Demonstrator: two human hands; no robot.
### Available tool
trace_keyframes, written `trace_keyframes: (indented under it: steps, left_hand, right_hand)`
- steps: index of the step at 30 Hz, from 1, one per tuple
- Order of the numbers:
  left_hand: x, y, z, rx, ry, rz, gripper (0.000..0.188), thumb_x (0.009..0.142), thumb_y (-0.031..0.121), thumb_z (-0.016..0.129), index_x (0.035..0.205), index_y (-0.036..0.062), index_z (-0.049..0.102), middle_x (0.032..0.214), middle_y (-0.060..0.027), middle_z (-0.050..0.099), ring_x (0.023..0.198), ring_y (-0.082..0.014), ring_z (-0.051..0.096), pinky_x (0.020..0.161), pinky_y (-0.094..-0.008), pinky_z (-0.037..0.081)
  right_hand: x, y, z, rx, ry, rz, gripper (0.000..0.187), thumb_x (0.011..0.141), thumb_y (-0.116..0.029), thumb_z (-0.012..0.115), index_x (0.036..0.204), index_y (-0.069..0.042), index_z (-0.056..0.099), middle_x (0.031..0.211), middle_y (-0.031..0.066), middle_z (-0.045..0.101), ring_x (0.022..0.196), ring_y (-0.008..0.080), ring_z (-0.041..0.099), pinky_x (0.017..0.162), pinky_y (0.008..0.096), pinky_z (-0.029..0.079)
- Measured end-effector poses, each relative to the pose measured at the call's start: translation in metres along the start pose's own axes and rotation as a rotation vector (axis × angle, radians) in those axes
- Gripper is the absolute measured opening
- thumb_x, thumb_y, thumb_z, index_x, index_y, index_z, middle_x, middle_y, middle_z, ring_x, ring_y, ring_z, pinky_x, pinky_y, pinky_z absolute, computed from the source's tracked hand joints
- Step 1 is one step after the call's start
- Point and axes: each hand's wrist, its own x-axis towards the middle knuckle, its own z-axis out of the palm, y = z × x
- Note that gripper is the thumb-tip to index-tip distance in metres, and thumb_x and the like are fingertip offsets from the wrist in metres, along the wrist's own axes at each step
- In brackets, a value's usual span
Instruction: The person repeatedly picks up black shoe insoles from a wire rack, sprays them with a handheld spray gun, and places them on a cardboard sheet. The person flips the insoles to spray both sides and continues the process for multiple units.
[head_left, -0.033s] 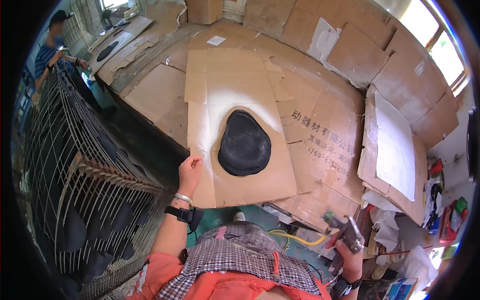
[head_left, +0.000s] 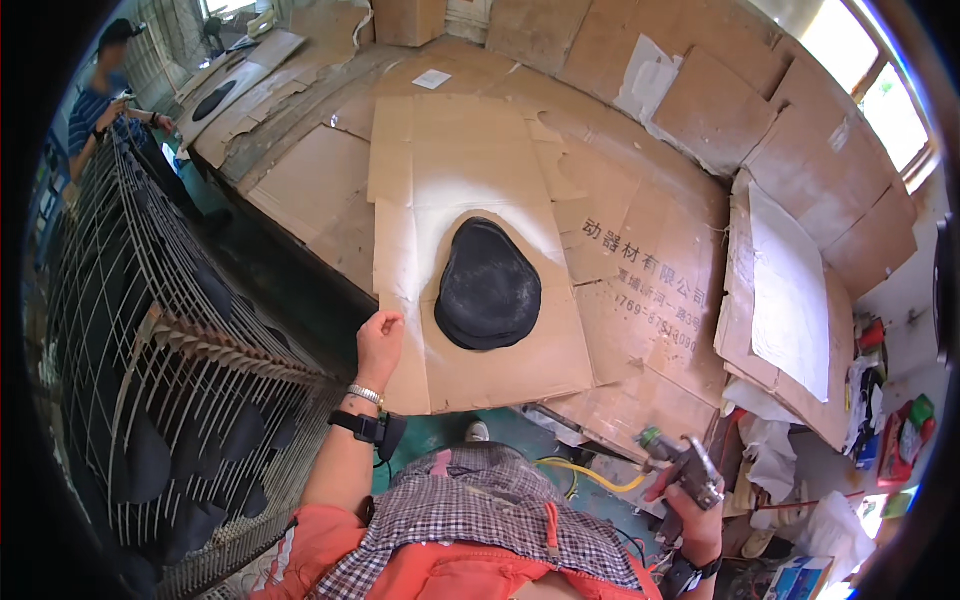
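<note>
A spray gun (head_left: 695,472) is gripped in my right hand (head_left: 690,510), low at the right and off the table's front edge. My left hand (head_left: 380,342) has its fingers curled together at the left edge of a cardboard sheet (head_left: 480,385); whether they pinch the edge is hidden. Near the middle of that sheet lies a black pear-shaped pad (head_left: 488,285), its narrow end pointing away from me. A second dark edge shows under its lower left side. Pale, whitish patches mark the cardboard around the pad's far end.
At the left stands a wire rack (head_left: 220,380) holding several black pads. A person (head_left: 95,110) is behind it, near another pad (head_left: 214,101). A yellow hose (head_left: 600,474) hangs below the table. Cardboard walls (head_left: 700,100) enclose the back; bags (head_left: 835,540) clutter the right.
My right hand and the spray gun have shifted very slightly left. My left hand and the pad look nearly the same.
</note>
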Motion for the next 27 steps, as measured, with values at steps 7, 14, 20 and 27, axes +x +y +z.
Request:
trace_keyframes:
  steps: [7, 14, 20, 27]
  left_hand:
    - [0.003, -0.019, 0.016, 0.014, -0.02, -0.052, 0.013, 0.082, 0.01, 0.064, 0.09, -0.0005, 0.068, 0.075, -0.0087, 0.068, 0.068, -0.0151, 0.063, 0.065, -0.029, 0.051]
    - [0.005, -0.001, 0.049, 0.117, -0.06, -0.221, 0.015, 0.08, 0.011, 0.064, 0.092, 0.0029, 0.068, 0.075, -0.0093, 0.068, 0.071, -0.0189, 0.066, 0.068, -0.0309, 0.052]
    - [0.014, -0.033, 0.109, 0.359, -0.141, -0.236, 0.025, 0.082, 0.015, 0.062, 0.106, 0.009, 0.066, 0.089, -0.0114, 0.07, 0.087, -0.0288, 0.067, 0.078, -0.0387, 0.052]
    - [0.017, -0.017, 0.133, 0.616, -0.073, -0.247, 0.019, 0.082, 0.017, 0.064, 0.1, 0.0087, 0.064, 0.104, -0.014, 0.066, 0.096, -0.0341, 0.063, 0.081, -0.0432, 0.051]
  right_hand:
    - [-0.001, 0.001, -0.012, -0.05, 0.087, 0.004, 0.057, 0.079, -0.016, 0.072, 0.126, 0.006, 0.049, 0.081, 0.0115, 0.065, 0.072, 0.0178, 0.064, 0.067, 0.029, 0.05]
    - [0.007, -0.004, -0.003, 0.027, -0.101, 0.023, 0.057, 0.08, -0.012, 0.07, 0.13, 0.004, 0.047, 0.086, 0.0137, 0.065, 0.076, 0.0206, 0.065, 0.071, 0.0328, 0.051]
    - [0.036, 0.006, -0.003, 0.019, 0.094, -0.017, 0.053, 0.079, -0.013, 0.07, 0.125, 0.006, 0.05, 0.085, 0.0132, 0.065, 0.075, 0.0201, 0.064, 0.07, 0.0333, 0.052]
    - [0.042, 0.011, -0.007, 0.029, -0.078, -0.024, 0.054, 0.079, -0.014, 0.069, 0.127, 0.004, 0.05, 0.084, 0.0129, 0.065, 0.075, 0.0214, 0.064, 0.071, 0.0335, 0.051]
